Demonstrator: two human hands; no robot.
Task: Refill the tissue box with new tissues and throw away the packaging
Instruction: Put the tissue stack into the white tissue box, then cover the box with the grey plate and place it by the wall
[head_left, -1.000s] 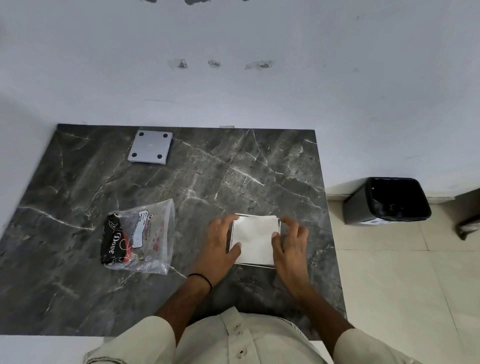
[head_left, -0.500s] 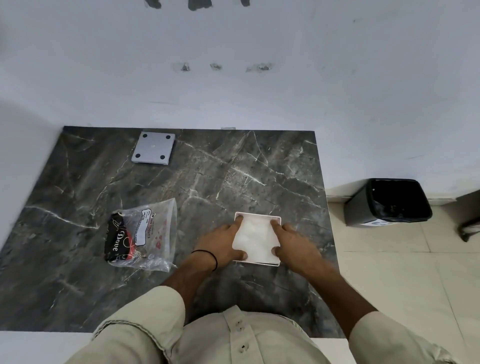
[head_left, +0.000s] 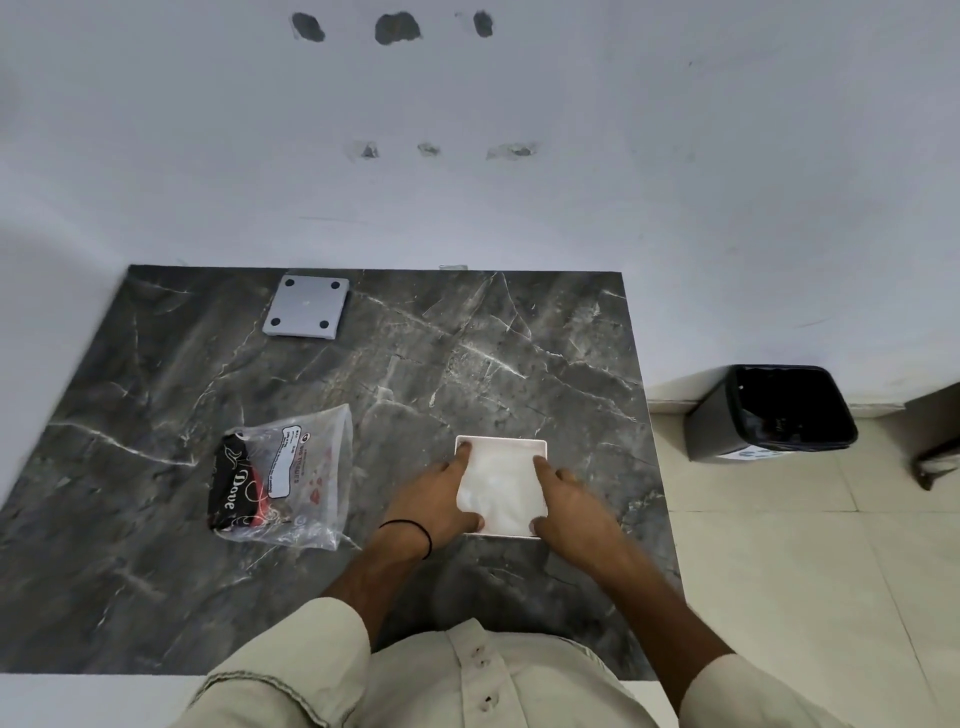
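Left hand (head_left: 441, 506) flat, fingers spread and extended, pressed down along left edge of tissues (head_left: 501, 486) inside tissue box (head_left: 511, 442); thumb lying across near-left corner of the stack. Right hand (head_left: 574, 506) likewise flat and extended, pressed on right edge of the same stack, one fingertip reaching far-right corner. Neither hand curled around anything; both pushing down with palms partly over box rim. Thin black band on left wrist. Tissue box white, roughly square, open side up, filled with white tissues nearly level with the rim; no clear long axis, sides running about parallel to the counter edges. Box sits on dark marble counter (head_left: 467, 364), right of centre, toward the near edge. Plastic packaging (head_left: 288, 473) lying flat on counter, well to the left of the box and apart from it; clear bag with black and red printed end pointing left, open crumpled end toward the right. Grey square lid (head_left: 306, 307) with four dark round feet showing, near the far edge by the wall, well apart from box and packaging. Counter veined white, bounded by pale wall (head_left: 519, 182) at back and left; wall chipped with dark patches. Black bin (head_left: 779, 410) with liner standing on beige tiled floor (head_left: 805, 571), right of counter, against wall. Pale buttoned shirt and sleeves at bottom of view.
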